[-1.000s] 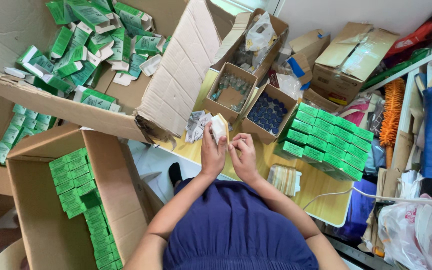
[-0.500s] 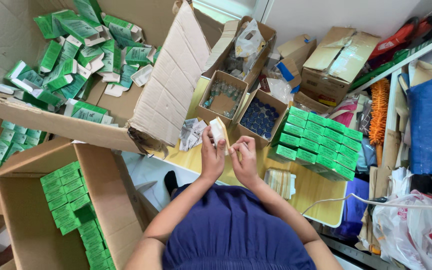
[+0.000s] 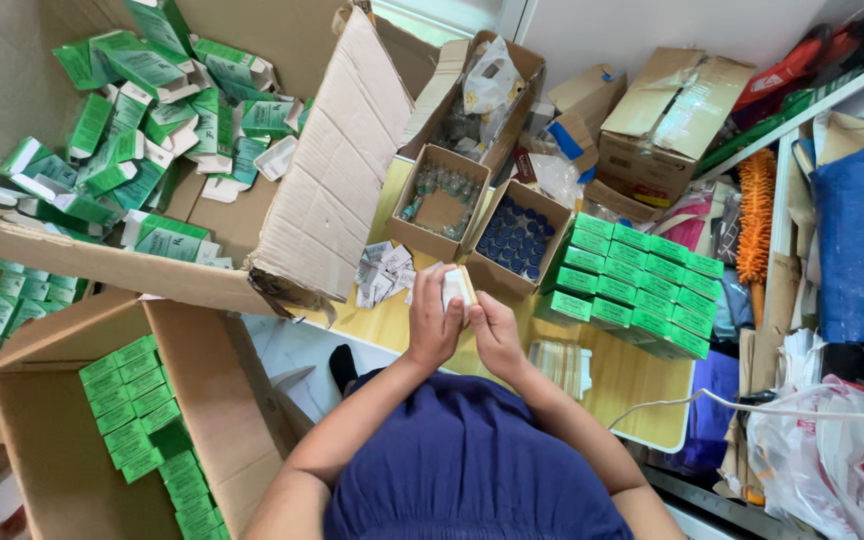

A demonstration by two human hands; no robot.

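Loose cartons [image 3: 152, 110]: a heap of green-and-white cartons lies unsorted in the large open box at upper left; many look open or flat, so by my judgement much stock is yet to be handled.
Packed box [image 3: 72, 440]: the lower-left cardboard box holds green cartons [image 3: 137, 400] in neat rows along one side; the rest of it is unfilled, so packing looks partly done.
Leaflets [image 3: 382, 272]: a small pile of folded papers lies on the yellow table [image 3: 632, 380], just left of the hands.
Left hand [image 3: 435, 325]: fingers closed around the small white carton [image 3: 457, 287], gripping it from the left.
White carton: held upright between both hands above the table's near edge, top end up; it looks pale and plain, and whether it is filled cannot be told.
Right hand [image 3: 497, 335]: fingers narrow, touching the carton's lower right side.
Vial trays [image 3: 477, 225]: two open brown trays of small bottles stand beyond the hands, both well stocked.
Finished stack [image 3: 637, 285]: closed green cartons in tidy rows on the table's right part, apparently completed work.
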